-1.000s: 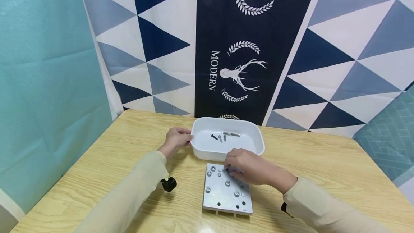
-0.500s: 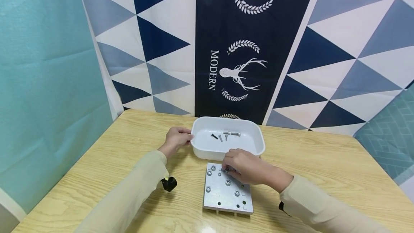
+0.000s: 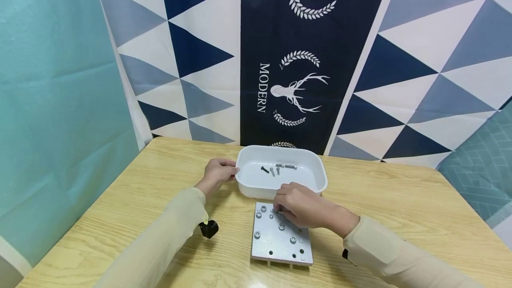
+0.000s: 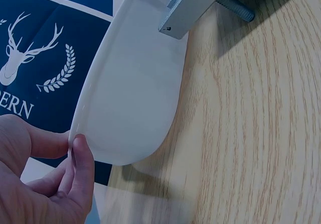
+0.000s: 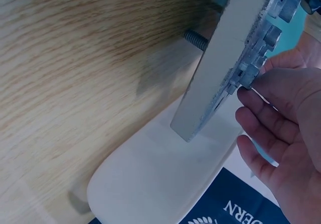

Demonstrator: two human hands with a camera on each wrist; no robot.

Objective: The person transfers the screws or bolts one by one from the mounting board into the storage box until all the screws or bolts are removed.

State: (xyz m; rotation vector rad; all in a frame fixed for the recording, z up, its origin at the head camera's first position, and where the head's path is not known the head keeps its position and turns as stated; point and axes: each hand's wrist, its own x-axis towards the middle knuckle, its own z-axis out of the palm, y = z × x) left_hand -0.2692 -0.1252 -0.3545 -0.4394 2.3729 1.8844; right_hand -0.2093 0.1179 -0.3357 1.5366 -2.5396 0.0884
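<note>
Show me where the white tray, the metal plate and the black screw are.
White tray (image 3: 257, 192), head view: on its front outer wall.
Metal plate (image 3: 276, 241), head view: on bare top surface between bolt heads.
Black screw (image 3: 265, 170), head view: about mid-shaft.

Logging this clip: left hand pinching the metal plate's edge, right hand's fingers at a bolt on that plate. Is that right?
Not quite: the left wrist view shows the left hand pinching the edge of the white tray, not of the metal plate. The rest holds.
</note>
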